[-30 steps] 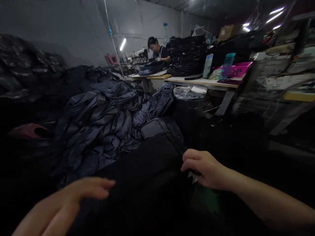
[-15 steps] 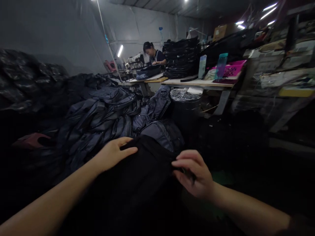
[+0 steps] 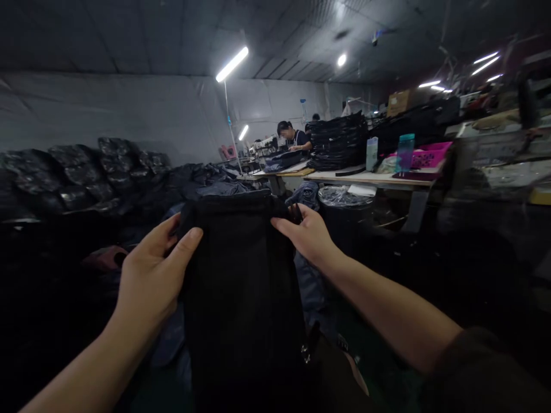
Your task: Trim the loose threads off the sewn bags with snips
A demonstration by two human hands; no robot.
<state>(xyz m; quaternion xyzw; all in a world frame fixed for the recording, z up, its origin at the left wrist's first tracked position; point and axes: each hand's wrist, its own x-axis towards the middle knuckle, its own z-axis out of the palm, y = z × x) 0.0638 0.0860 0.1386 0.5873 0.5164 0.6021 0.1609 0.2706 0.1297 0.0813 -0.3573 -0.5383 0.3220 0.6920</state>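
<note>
A black fabric bag (image 3: 236,275) stretches upright in front of me, its top edge roughly level. My left hand (image 3: 157,264) grips its upper left corner, thumb on the near face and fingers behind. At the upper right corner, my right hand (image 3: 307,232) pinches the fabric between thumb and fingers. A small metal fitting (image 3: 305,353) shines near the bag's lower right side. The bag's lower part fades into darkness. Behind it, dark blue-grey bags (image 3: 224,188) lie heaped, partly hidden by the black one.
A worktable (image 3: 379,178) carries a black stack (image 3: 338,140), a teal bottle (image 3: 404,154) and a pink basket (image 3: 433,154). A plastic-lined bin (image 3: 344,198) stands below. A co-worker (image 3: 295,137) sits behind. Wrapped black bundles (image 3: 73,172) line the left wall. A pink stool-like object (image 3: 105,258) is at left.
The black bag has been raised and straightened to face me. My right hand has moved up to its upper right corner, and my left hand has shifted left. The view has tilted upward.
</note>
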